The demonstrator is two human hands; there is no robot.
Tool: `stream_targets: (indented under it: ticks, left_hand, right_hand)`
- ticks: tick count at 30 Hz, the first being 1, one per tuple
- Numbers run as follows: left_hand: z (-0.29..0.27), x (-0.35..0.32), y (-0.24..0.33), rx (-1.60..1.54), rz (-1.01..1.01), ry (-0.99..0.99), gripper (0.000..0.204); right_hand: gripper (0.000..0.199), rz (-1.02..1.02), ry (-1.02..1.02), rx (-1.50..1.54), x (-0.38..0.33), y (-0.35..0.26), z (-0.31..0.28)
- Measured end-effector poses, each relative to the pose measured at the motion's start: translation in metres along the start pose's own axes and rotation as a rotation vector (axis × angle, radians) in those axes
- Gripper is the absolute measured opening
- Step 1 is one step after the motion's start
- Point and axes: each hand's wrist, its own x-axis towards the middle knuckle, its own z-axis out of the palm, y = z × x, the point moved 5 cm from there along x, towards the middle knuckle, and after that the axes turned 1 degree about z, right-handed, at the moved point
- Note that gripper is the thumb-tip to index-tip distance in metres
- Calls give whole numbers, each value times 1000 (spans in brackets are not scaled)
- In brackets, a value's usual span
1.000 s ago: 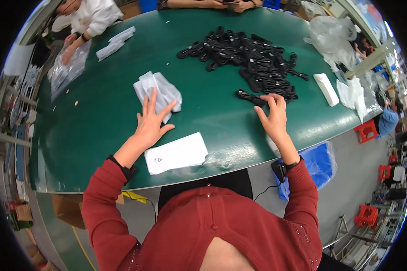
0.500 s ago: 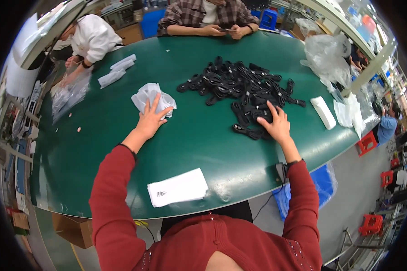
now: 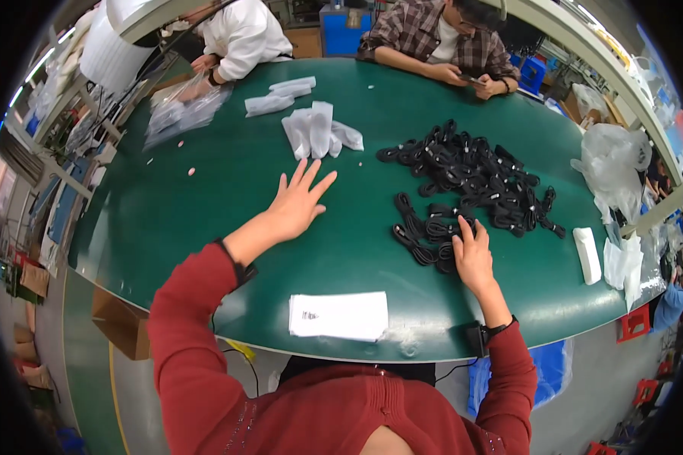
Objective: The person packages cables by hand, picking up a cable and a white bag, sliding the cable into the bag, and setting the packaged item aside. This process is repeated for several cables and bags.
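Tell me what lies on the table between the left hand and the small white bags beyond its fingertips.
Nothing: the head view shows only bare green table between the left hand, fingers spread, and the white bags. The hand does not touch them.

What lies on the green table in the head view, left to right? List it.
Clear plastic bags → left hand → white paper sheet → right hand → black cable bundles → small white box.
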Motion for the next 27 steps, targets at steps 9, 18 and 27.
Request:
stream_targets:
  ticks: [9, 18, 27]
  left_hand:
    - [-11, -145, 67, -530, 79, 257, 30]
    - [47, -144, 152, -746, 225, 334, 17]
    - [69, -140, 152, -781, 88, 290, 12]
  right_hand:
    - [24, -365, 362, -140, -17, -48, -49]
    - [21, -140, -106, 525, -115, -80, -42]
    - [43, -430, -64, 431, -154, -99, -49]
